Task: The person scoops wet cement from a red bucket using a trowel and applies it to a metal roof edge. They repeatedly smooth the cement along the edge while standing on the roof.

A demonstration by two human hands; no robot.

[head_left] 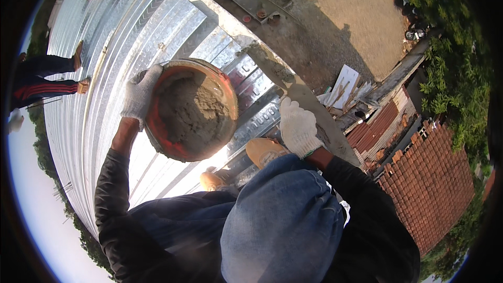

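Gripping the tub (175, 149) at its left side, my left hand (141, 94) has its gloved fingers folded over the rim, the mortar (207, 102) sitting just to the right of it. My right hand (297, 126), gloved too, is curled around what looks like the handle of a trowel (283, 92); its far end blends into the grey ahead of my knuckles, so I cannot make out the whole blade. I cannot tell whether the deck (105, 105) bears any of the tub's weight.

If it doesn't, that one-sided hold could slip or let the tub tip, because a heavy load hangs off a single glove. My boots (264, 152), below and between my hands, stand on ribbed metal, and wet mortar there could cost me my footing. Anything dropped off the ledge (317, 106), just beside my right hand, could fall to the yard (377, 26) beyond.

Well left of my left hand another person (50, 81) stands on the deck, in the way on that side. Farther right of my right hand lie boards (344, 86), a tiled roof (429, 178) and a tree (450, 57).
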